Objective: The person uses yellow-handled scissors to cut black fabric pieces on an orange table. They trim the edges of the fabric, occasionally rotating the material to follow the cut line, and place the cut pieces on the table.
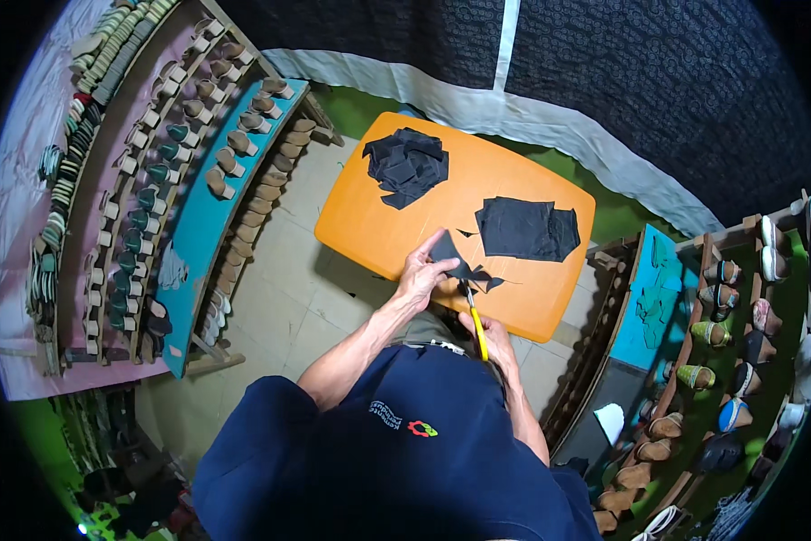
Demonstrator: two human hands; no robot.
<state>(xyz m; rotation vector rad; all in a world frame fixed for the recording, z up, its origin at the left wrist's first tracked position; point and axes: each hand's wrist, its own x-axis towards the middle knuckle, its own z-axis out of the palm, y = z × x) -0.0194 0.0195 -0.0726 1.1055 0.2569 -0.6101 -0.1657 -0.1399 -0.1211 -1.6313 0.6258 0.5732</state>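
The left hand (pixel 421 277) pinches a small black piece of fabric (pixel 455 260), fingers closed on its edge, over the near edge of the orange table (pixel 360 216). The right hand (pixel 486 329) is clenched around yellow-handled scissors (pixel 474 320), whose tip meets the fabric from 6 o'clock. The piece sits near the centre of the view, just below the table's middle.

At 12 o'clock from the held piece, a loose heap of black scraps (pixel 407 164) lies near the table's far left corner. At 2 o'clock, a flat stack of black fabric (pixel 525 228) rests on the table, near but apart from the held piece. 1 tiny black offcut (pixel 467 233) lies between them.

At 9 o'clock stands a rack of shoe moulds (pixel 189 162); at 4 o'clock, shelves of finished shoes (pixel 730 343). The person's dark blue shirt (pixel 396 451) fills the 6 o'clock area.
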